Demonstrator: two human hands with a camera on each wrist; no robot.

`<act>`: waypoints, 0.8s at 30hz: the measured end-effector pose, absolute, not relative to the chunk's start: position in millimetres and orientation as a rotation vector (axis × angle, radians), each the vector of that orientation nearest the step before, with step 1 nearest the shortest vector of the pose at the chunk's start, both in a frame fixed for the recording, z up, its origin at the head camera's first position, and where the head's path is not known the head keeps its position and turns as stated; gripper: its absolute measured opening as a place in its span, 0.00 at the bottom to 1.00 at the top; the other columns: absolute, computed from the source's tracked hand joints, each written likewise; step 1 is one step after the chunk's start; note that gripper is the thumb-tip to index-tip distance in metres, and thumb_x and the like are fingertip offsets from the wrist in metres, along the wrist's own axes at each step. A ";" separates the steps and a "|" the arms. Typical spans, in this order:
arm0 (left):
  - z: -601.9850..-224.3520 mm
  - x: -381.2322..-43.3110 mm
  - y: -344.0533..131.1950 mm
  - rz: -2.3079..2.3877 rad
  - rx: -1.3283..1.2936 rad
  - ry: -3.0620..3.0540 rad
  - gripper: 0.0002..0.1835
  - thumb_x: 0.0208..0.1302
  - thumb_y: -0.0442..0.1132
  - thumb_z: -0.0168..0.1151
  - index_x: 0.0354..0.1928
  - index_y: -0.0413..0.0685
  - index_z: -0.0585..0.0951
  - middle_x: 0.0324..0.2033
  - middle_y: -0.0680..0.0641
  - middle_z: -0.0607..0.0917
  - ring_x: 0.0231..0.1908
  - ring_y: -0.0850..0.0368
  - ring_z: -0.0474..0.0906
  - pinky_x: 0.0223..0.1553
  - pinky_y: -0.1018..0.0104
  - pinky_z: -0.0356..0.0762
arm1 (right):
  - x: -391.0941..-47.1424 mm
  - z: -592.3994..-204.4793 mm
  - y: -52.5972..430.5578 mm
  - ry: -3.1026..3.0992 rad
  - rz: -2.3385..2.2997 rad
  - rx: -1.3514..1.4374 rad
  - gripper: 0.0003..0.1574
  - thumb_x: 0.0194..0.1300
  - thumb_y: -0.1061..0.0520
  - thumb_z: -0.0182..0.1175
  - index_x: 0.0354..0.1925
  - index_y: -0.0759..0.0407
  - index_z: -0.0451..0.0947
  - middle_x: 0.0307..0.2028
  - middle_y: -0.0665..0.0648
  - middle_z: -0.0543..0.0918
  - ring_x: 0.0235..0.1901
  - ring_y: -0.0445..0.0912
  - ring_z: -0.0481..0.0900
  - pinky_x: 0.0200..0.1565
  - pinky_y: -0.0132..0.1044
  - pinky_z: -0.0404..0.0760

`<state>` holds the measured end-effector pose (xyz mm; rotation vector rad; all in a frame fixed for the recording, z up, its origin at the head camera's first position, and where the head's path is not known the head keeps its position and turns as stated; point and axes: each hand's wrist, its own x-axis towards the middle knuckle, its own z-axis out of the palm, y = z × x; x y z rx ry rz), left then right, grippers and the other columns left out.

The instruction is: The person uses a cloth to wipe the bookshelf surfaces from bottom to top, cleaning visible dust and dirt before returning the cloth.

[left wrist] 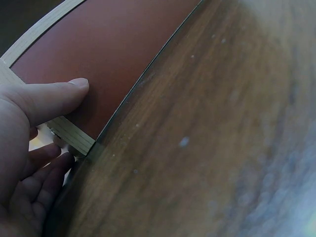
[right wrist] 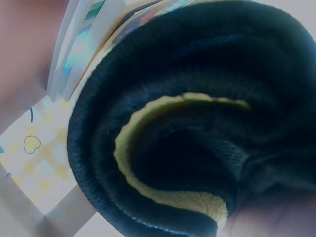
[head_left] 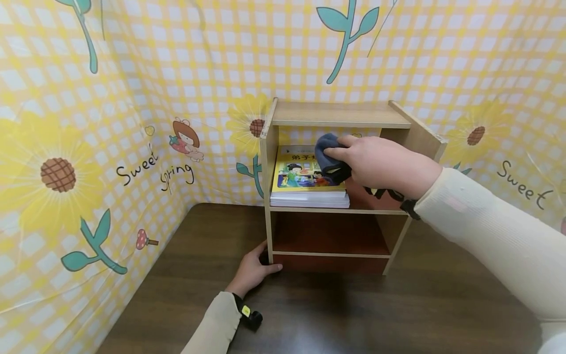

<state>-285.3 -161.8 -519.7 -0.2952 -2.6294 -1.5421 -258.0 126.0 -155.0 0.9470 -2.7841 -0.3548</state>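
A small wooden shelf (head_left: 340,121) stands on the table. My right hand (head_left: 382,160) grips a folded dark blue cloth (head_left: 328,156) over a stack of books (head_left: 309,200) on the upper board. In the right wrist view the cloth (right wrist: 94,148) bulges in thick folds with a yellow edge, hiding most of the fingers. Low at the shelf's left side, my left hand (head_left: 253,271) holds the side panel. The left wrist view has its thumb (left wrist: 57,98) across the panel's front, against the reddish-brown board (left wrist: 106,59), and its other fingers on the outer side.
A lower reddish-brown board (head_left: 329,233) runs beneath the books. The dark wooden table (head_left: 212,226) extends around the shelf. A yellow checked cloth backdrop (head_left: 212,73) with printed flowers closes off the back and sides.
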 end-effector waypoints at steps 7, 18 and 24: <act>-519.3 -284.8 -163.1 -1.570 -0.278 -2.614 0.47 0.49 0.48 0.78 0.71 0.51 0.67 0.62 0.48 0.75 0.63 0.49 0.66 0.61 0.47 0.63 | -259.6 -153.7 112.6 -2.820 -0.289 0.938 0.40 0.63 0.65 0.54 0.73 0.51 0.62 0.64 0.65 0.67 0.45 0.59 0.79 0.38 0.46 0.76; -520.2 -285.0 -162.6 -1.571 -0.301 -2.614 0.46 0.49 0.49 0.78 0.71 0.52 0.68 0.61 0.49 0.76 0.62 0.49 0.68 0.60 0.47 0.64 | -264.2 -156.8 90.4 -2.847 -0.339 0.907 0.37 0.68 0.61 0.51 0.74 0.50 0.60 0.65 0.66 0.66 0.44 0.57 0.78 0.38 0.48 0.78; -518.7 -284.7 -161.5 -1.585 -0.291 -2.610 0.46 0.48 0.48 0.78 0.71 0.51 0.68 0.61 0.49 0.76 0.63 0.49 0.67 0.61 0.47 0.63 | -272.8 -159.0 85.7 -2.902 -0.243 0.909 0.39 0.67 0.63 0.51 0.74 0.49 0.59 0.65 0.64 0.66 0.50 0.58 0.76 0.39 0.46 0.76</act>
